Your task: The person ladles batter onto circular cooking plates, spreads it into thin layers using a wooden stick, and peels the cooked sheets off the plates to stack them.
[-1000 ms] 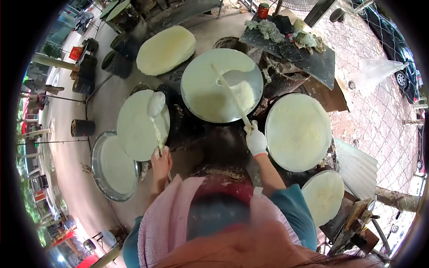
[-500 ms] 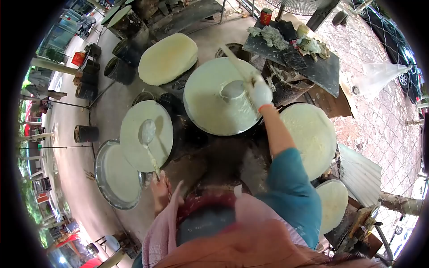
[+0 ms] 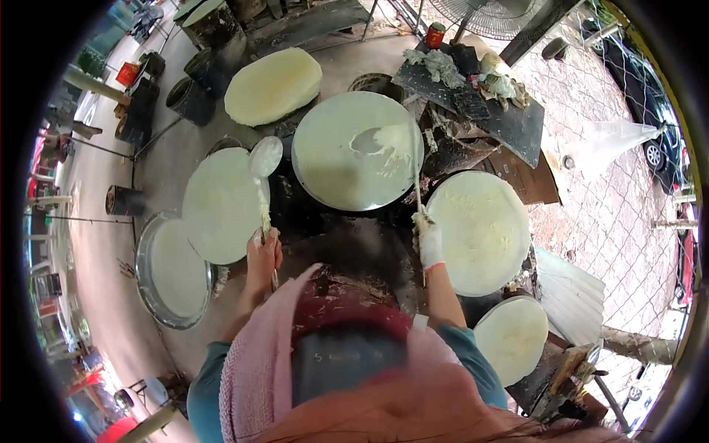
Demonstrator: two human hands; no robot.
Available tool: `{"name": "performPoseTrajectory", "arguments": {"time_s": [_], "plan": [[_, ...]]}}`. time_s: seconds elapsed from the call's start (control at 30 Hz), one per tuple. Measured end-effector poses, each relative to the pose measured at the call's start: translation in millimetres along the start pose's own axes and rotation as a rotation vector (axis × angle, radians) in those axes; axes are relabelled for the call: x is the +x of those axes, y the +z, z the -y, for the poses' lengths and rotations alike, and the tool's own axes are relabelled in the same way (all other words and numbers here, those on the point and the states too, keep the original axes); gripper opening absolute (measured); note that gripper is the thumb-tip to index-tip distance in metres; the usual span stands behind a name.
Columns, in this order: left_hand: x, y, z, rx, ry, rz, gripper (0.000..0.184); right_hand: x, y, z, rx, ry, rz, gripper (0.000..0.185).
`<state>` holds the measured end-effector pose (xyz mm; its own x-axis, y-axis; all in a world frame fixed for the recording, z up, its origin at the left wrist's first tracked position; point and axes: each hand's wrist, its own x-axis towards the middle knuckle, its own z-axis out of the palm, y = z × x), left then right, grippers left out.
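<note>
My left hand (image 3: 263, 257) is closed around the handle of a ladle (image 3: 266, 156), whose wet bowl hangs by the right edge of a pale batter-coated disc (image 3: 218, 207). In a white glove, my right hand (image 3: 430, 245) grips a long thin spreading stick (image 3: 417, 166), seen edge-on at the right rim of the middle round griddle (image 3: 332, 140). Pale batter covers that griddle's surface, with a thicker uneven patch right of its centre. Close to my gloved hand lies another coated round griddle (image 3: 480, 232).
A metal basin (image 3: 153, 301) of pale batter stands at left. Behind is a thick pale oval stack (image 3: 273, 87). Another pale disc (image 3: 513, 340) sits at lower right. A dark board (image 3: 509, 122) holds cloths and a red can (image 3: 435, 35). Wire fencing runs along the right.
My right hand has drawn back toward my body with the stick, away from the griddle's centre. The ladle has risen and shifted right, off the middle of the left disc.
</note>
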<state>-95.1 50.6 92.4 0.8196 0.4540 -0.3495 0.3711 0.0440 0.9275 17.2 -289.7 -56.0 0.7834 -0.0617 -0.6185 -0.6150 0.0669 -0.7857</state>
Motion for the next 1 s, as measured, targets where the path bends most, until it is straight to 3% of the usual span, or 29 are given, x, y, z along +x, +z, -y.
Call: {"name": "performPoseTrajectory", "arguments": {"time_s": [0.07,0.1,0.2,0.37,0.47,0.6,0.7,0.73,0.77,0.8,0.87,1.0], "plan": [[-4,3,4,0.066,0.045,-0.019,0.023,4,-8,-3,-0.059,0.108,0.142,0.029],[3,0,23,-0.001,-0.058,-0.08,0.024,-3,-4,-1,-0.063,0.152,0.173,0.028],[0,7,9,0.068,-0.088,-0.066,0.025,-21,0,1,-0.104,0.203,0.319,0.027],[36,17,-4,0.091,-0.015,0.032,0.028,11,-11,15,-0.215,0.007,0.133,0.029],[87,37,-7,0.065,-0.034,0.15,0.025,-13,6,30,-0.231,0.076,0.246,0.029],[177,77,7,-0.055,-0.048,0.445,0.024,-16,5,-35,-0.189,-0.131,0.248,0.035],[213,105,28,-0.114,-0.141,0.526,0.024,-43,15,-58,0.034,-0.186,0.061,0.04],[216,111,29,-0.116,-0.176,0.534,0.023,-56,29,-55,0.137,-0.224,-0.01,0.041],[214,112,33,-0.11,-0.212,0.534,0.02,-70,52,-56,0.384,-0.111,-0.011,0.041],[209,110,36,-0.143,-0.25,0.546,0.019,-64,65,-83,0.109,-0.073,-0.009,0.042],[192,98,40,-0.209,-0.331,0.56,0.016,-54,107,-107,0.078,-0.073,0.088,0.042],[172,61,33,-0.271,-0.435,0.569,0.013,-58,126,-95,0.337,-0.193,-0.022,0.036]]}}
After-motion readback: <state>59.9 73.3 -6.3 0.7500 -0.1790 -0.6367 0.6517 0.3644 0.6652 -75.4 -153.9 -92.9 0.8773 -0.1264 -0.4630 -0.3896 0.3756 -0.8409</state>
